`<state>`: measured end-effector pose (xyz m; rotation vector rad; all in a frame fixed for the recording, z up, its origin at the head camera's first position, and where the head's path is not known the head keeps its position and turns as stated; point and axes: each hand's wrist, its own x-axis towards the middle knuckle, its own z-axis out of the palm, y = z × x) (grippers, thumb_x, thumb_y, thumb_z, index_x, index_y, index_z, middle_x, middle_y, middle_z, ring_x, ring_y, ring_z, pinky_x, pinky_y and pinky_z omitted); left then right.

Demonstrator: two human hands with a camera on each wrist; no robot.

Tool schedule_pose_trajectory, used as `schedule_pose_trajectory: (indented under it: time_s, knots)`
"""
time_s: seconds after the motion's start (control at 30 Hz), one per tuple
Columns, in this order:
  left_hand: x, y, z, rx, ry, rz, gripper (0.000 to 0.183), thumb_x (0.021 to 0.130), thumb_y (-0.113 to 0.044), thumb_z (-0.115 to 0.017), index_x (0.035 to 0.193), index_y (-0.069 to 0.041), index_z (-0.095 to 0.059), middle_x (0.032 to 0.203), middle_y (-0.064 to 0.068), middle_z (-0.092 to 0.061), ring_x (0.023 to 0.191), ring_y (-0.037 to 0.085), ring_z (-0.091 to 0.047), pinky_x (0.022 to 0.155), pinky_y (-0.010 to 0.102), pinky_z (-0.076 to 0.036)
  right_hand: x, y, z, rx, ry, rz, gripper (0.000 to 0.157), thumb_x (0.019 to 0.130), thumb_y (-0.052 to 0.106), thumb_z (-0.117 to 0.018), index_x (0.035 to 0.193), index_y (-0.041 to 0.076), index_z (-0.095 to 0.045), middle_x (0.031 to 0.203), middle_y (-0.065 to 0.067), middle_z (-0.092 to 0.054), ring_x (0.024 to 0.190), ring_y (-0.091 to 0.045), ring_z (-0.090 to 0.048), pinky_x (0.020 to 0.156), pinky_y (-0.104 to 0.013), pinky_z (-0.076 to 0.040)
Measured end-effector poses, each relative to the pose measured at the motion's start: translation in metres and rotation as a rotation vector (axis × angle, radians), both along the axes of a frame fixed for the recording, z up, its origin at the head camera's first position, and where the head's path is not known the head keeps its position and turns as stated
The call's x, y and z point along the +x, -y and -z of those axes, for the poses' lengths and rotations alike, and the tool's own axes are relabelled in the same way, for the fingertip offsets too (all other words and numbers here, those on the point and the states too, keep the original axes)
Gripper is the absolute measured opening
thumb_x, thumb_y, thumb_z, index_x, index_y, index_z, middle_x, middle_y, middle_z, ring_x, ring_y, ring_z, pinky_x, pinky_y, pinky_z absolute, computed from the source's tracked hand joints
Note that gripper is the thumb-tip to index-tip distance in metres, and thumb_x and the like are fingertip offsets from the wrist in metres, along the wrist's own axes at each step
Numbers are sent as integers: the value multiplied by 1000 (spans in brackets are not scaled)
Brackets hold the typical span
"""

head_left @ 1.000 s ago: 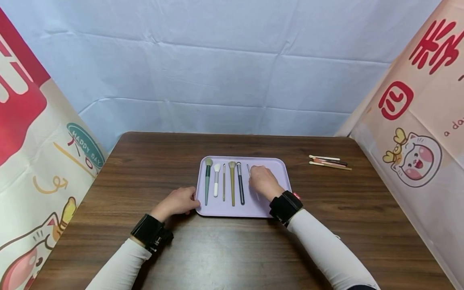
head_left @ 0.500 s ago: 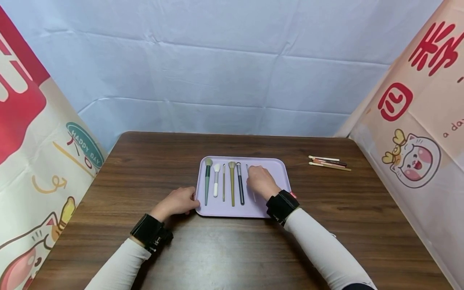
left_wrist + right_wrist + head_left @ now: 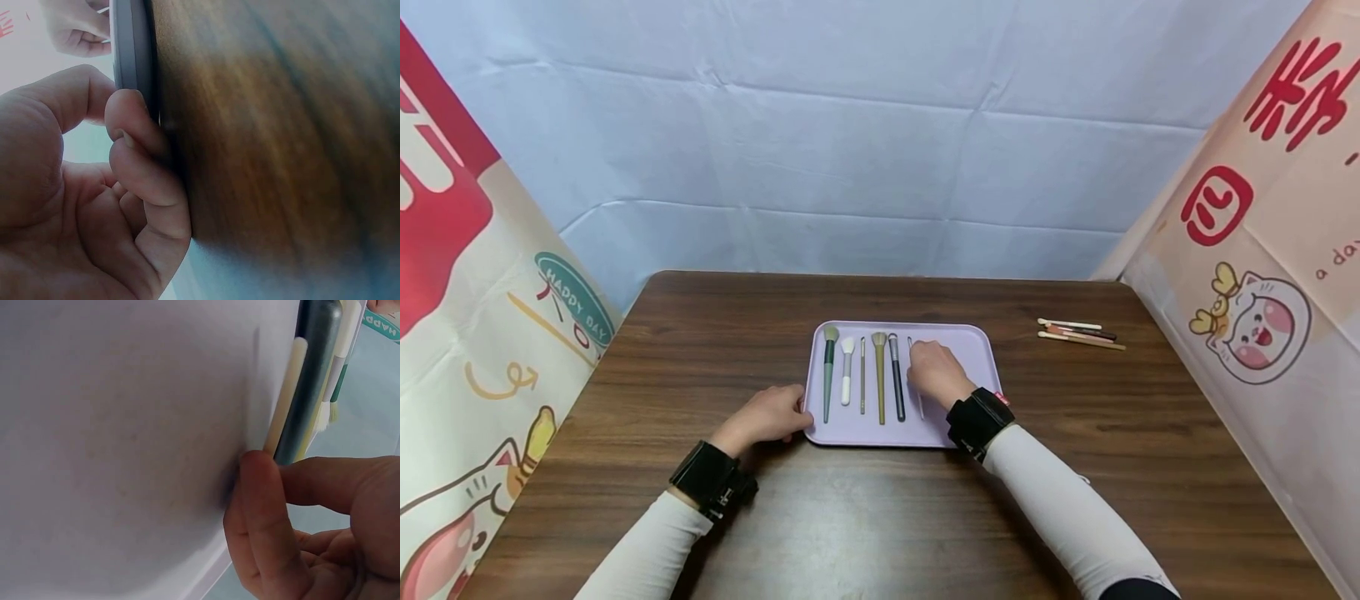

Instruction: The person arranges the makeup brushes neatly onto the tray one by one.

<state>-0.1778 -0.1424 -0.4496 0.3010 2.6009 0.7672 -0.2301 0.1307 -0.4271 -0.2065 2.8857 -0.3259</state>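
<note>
On the tray (image 3: 865, 434), the right hand (image 3: 938, 369) pinches a slim brush (image 3: 287, 394), aligned near-to-far; the left hand (image 3: 771, 412) pinches the rim (image 3: 127, 47).

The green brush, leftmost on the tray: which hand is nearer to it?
Left. The left hand grips the tray, left of the green brush; the right hand pinches a thin brush farther right.

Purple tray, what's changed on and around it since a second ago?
The right hand moved slightly left, bringing the slim brush it pinches closer to the dark brush. The left hand stayed at the edge of the purple tray; the other brushes stayed put.
</note>
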Motion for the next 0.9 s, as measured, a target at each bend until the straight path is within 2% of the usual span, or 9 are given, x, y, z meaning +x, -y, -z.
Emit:
schedule_pose_trajectory:
  time_s: [0.3, 0.9]
  knots:
    - [-1, 0, -2, 0, 0, 6, 11, 87, -17, -65, 85, -10, -57, 61, 3, -60, 54, 15, -58, 58, 29, -43, 1, 1, -3, 9, 23, 18, 13, 96, 12, -62, 88, 2, -61, 75, -10, -59, 63, -21, -56, 56, -31, -42]
    - [0, -1, 0, 0, 14, -4, 10, 89, -16, -64, 87, -9, -57, 64, 3, -60, 55, 16, -58, 58, 29, -43, 1, -1, -3, 18, 26, 17, 14, 95, 13, -62, 84, 3, -61, 74, -9, -59, 65, -21, -56, 57, -31, -42]
